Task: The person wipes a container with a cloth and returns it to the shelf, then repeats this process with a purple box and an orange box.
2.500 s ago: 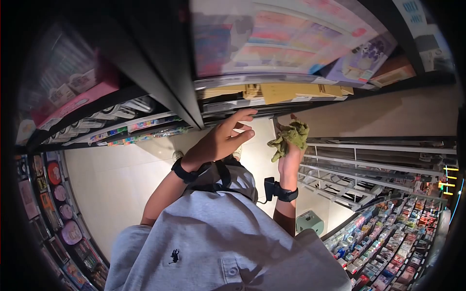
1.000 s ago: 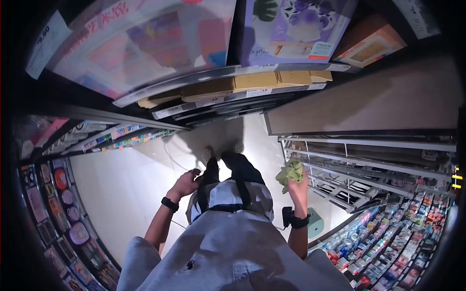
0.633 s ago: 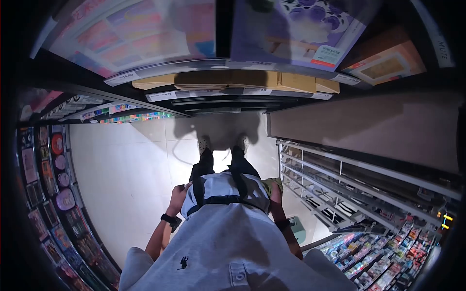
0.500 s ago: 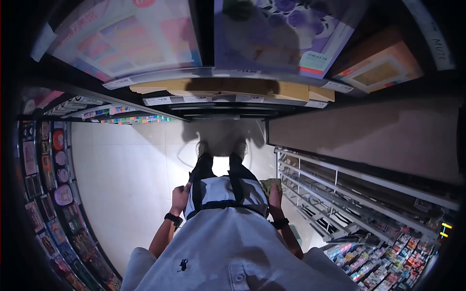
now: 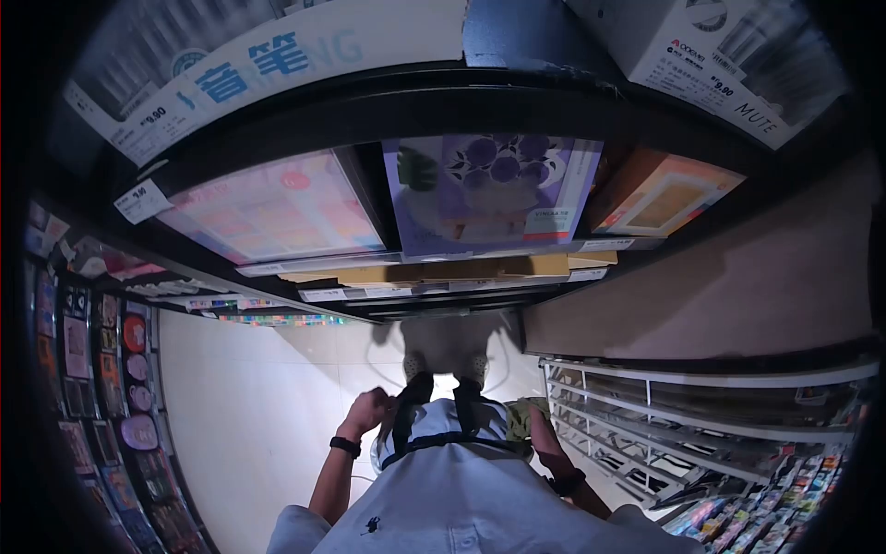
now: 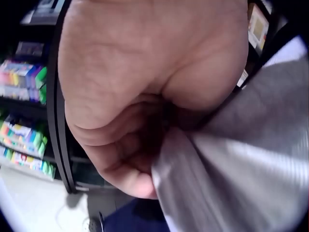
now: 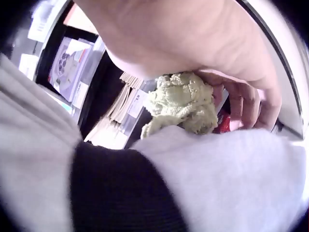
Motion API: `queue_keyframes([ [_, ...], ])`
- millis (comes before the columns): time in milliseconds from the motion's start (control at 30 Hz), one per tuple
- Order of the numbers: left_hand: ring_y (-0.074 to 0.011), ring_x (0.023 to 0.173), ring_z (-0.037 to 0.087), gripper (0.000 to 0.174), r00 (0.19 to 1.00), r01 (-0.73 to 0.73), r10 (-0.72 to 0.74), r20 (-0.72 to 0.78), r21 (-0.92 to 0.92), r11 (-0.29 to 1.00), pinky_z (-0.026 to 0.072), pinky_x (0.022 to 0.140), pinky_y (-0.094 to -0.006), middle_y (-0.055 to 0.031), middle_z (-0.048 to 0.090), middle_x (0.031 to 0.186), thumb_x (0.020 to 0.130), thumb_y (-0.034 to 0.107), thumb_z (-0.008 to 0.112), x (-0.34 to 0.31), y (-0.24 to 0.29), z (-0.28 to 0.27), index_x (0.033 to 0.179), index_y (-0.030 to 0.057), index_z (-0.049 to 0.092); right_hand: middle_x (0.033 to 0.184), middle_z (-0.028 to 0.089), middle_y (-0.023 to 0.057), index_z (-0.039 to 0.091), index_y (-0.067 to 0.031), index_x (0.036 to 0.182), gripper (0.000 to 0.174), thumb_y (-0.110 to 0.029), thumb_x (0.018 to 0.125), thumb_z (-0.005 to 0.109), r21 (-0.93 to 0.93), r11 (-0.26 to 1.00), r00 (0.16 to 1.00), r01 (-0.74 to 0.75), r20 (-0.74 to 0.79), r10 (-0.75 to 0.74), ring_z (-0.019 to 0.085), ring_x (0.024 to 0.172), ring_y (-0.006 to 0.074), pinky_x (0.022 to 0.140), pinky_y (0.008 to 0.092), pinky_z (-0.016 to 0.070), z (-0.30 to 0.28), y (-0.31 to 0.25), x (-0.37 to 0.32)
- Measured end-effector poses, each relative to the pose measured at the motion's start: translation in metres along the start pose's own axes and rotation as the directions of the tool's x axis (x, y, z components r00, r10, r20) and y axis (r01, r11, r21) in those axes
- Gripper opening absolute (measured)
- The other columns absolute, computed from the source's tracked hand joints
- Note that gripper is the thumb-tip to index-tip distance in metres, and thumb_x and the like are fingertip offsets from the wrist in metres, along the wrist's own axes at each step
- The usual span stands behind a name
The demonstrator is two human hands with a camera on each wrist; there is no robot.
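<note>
The left hand (image 5: 367,413) is at the side of the grey shirt (image 5: 415,508), just left of a black strap (image 5: 403,427). In the left wrist view its fingers curl and the thumb bends over a gathered fold of the shirt (image 6: 217,179); the fingertips are partly hidden behind the fabric. Down by the other side of the waist, the right hand (image 7: 193,38) grips a crumpled green cloth (image 7: 178,99). Fingers wrap behind the cloth, and shirt fabric covers its lower part in the right wrist view.
Ahead stands a black shelf unit with a purple boxed kit (image 5: 489,198), a pink kit (image 5: 272,208) and brown envelopes (image 5: 443,270). White wire racks (image 5: 646,379) flank the right side. Hanging goods (image 5: 138,397) line the left. Pale floor tiles (image 5: 249,397) lie below.
The right hand has lowered the cloth to the waist. The left hand dropped from near the shelf to the shirt's side. The head view now takes in a higher shelf.
</note>
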State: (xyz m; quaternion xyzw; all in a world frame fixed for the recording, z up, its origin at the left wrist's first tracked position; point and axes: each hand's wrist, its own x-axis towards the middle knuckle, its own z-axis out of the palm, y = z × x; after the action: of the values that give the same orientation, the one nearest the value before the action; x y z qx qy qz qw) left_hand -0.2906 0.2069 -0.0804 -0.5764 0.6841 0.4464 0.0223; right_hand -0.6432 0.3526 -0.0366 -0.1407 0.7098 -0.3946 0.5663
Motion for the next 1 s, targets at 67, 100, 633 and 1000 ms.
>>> queue_keyframes([
  [67,-0.0443,0.085,0.061,0.029,0.958,-0.231,0.204,-0.204,-0.121,0.965,0.0494,0.072,-0.0475,-0.0214,0.065,0.083,0.093,0.028,0.061,0.007,0.013,-0.025,0.085,-0.0005,0.059,0.107,0.067,0.0066,0.064,-0.002,0.115,0.038,-0.031,0.102,0.044,0.066,0.997,0.996,0.034,-0.083,-0.029,0.062,0.096,0.0161,0.086,0.0311,0.049,0.025,0.018,-0.004],
  [100,-0.0399,0.08,0.064,0.025,0.952,-0.228,0.18,-0.249,-0.179,0.957,0.0503,0.07,-0.0439,-0.0205,0.066,0.082,0.093,0.023,0.061,0.012,0.034,-0.042,0.087,-0.0007,0.06,0.106,0.067,0.0061,0.065,-0.0022,0.113,0.035,-0.03,0.101,0.047,0.111,0.99,0.984,0.091,-0.165,-0.072,0.061,0.095,0.0154,0.084,0.0307,0.0489,0.034,0.027,0.004],
  [633,-0.0233,0.086,0.067,0.013,0.692,-0.702,0.583,-0.426,-0.205,0.682,0.051,0.078,-0.0309,-0.0131,0.068,0.092,0.083,-0.006,0.064,-0.004,0.212,-0.178,0.096,-0.0032,0.062,0.088,0.071,0.0107,0.067,0.0024,0.101,0.025,-0.017,0.088,0.059,-0.266,0.912,0.926,0.313,-0.128,-0.356,0.066,0.079,0.0186,0.07,0.0338,0.0523,0.04,-0.005,0.08],
  [1000,-0.032,0.148,0.022,0.087,0.499,-0.782,0.476,-0.724,-0.14,0.607,0.0198,0.119,-0.0423,-0.0218,0.02,0.16,0.08,-0.019,0.054,0.009,0.294,-0.151,0.154,-0.0022,0.012,0.124,0.06,0.0142,0.045,0.0021,0.139,0.056,-0.003,0.086,0.064,-0.077,0.174,0.182,0.982,0.123,-0.975,0.062,0.106,0.0221,0.098,0.0312,0.0462,0.027,-0.312,0.009],
])
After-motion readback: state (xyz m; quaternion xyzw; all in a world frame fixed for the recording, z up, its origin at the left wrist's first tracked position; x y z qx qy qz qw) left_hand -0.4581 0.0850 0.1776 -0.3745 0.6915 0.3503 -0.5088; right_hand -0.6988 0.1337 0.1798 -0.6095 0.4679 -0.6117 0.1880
